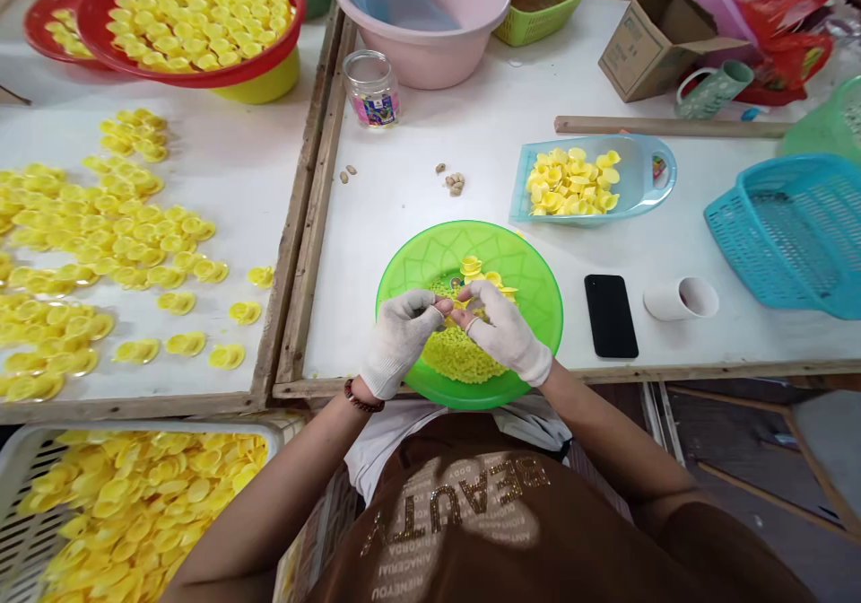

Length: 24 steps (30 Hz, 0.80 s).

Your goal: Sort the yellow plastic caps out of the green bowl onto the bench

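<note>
1. Nearest the camera: brown top with sequinned lettering across the person's front.
2. Left: white plastic crate heaped with yellow cup-shaped plastic pieces.
3. Centre: left hand and right hand, both in white knit gloves, closed together in a firm pinch on one small yellow plastic piece, above a round translucent green plastic bowl holding yellow granules.
4. Right: flat black smartphone on the white table, just beside the bowl.
5. Risk: thick gloves dull touch; a loosened pinch could drop the piece among the same-coloured granules.
</note>
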### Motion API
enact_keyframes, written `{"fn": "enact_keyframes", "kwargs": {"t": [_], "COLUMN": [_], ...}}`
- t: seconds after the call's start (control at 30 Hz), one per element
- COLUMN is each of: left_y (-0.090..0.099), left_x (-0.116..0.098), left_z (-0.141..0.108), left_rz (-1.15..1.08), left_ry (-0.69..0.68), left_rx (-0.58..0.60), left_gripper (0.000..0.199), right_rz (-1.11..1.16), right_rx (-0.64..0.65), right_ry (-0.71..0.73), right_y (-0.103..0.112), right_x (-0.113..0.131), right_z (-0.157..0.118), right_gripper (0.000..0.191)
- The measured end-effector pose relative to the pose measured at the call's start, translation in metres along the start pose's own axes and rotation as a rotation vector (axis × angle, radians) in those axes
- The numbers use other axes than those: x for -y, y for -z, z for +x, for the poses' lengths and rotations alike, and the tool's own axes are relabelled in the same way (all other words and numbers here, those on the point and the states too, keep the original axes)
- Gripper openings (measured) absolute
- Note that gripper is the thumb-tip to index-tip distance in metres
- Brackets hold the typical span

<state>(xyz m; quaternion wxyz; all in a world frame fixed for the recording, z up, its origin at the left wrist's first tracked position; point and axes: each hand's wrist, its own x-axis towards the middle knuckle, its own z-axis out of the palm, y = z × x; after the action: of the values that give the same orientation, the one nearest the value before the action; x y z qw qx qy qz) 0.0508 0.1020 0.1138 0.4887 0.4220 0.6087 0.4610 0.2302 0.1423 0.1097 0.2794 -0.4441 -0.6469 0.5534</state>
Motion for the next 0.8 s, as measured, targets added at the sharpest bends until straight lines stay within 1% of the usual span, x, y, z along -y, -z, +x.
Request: {"fn": "enact_keyframes", "kwargs": {"t": [0.03, 0.07, 0.13, 0.17, 0.23, 0.3, 0.37, 0.43, 0.5, 0.53, 0.57, 0.6, 0.63, 0.67, 0.73, 0.8], "left_y": [-0.001, -0.001, -0.001, 0.000, 0.000, 0.000, 0.000, 0.001, 0.008, 0.016, 0.026, 0.040, 0.058, 0.079, 0.133, 0.192], "left_x": [0.000, 0.000, 0.001, 0.001, 0.004, 0.006, 0.008, 0.005, -0.002, -0.006, -0.011, -0.015, -0.017, -0.018, -0.015, -0.006], "left_z": [-0.001, -0.001, -0.002, -0.002, 0.000, 0.003, 0.004, 0.002, -0.004, -0.007, -0.010, -0.012, -0.014, -0.016, -0.022, -0.029], "left_rz": [0.015, 0.026, 0.000, -0.042, -0.154, -0.259, -0.329, -0.364, -0.367, -0.360, -0.346, -0.322, -0.279, -0.205, 0.048, 0.390], "left_ry": [-0.007, -0.009, 0.021, 0.049, 0.109, 0.146, 0.164, 0.180, 0.182, 0.167, 0.144, 0.111, 0.074, 0.034, -0.029, -0.026], "left_rx": [0.001, 0.001, -0.001, -0.003, -0.007, 0.000, 0.016, 0.039, 0.047, 0.029, -0.007, -0.067, -0.151, -0.255, -0.499, -0.738], "left_gripper": [0.026, 0.026, 0.027, 0.029, 0.033, 0.036, 0.036, 0.034, 0.033, 0.033, 0.034, 0.034, 0.034, 0.034, 0.030, 0.027], "right_rz": [-0.051, -0.049, 0.083, 0.140, 0.213, 0.229, 0.217, 0.179, 0.084, 0.008, -0.085, -0.180, -0.271, -0.342, -0.433, -0.474], "right_rx": [0.012, 0.037, 0.103, 0.113, 0.081, 0.041, 0.042, 0.057, 0.063, 0.067, 0.074, 0.102, 0.125, 0.157, 0.248, 0.317], "right_ry": [0.035, 0.036, -0.043, -0.079, -0.120, -0.122, -0.099, -0.072, -0.058, -0.052, -0.038, -0.022, 0.005, 0.032, 0.066, 0.091], "right_y": [-0.001, -0.002, 0.001, 0.003, 0.008, 0.010, 0.011, 0.011, 0.011, 0.011, 0.012, 0.012, 0.013, 0.012, 0.009, 0.005], "right_x": [0.000, 0.001, 0.000, 0.000, 0.000, 0.001, 0.002, 0.002, 0.001, -0.001, -0.003, -0.006, -0.010, -0.013, -0.019, -0.021], "right_z": [0.001, 0.001, 0.000, -0.001, -0.003, -0.003, -0.001, -0.001, -0.004, -0.006, -0.008, -0.010, -0.010, -0.010, -0.009, -0.008], "right_gripper": [0.021, 0.021, 0.019, 0.019, 0.017, 0.015, 0.015, 0.019, 0.022, 0.023, 0.023, 0.024, 0.023, 0.023, 0.022, 0.022]}}
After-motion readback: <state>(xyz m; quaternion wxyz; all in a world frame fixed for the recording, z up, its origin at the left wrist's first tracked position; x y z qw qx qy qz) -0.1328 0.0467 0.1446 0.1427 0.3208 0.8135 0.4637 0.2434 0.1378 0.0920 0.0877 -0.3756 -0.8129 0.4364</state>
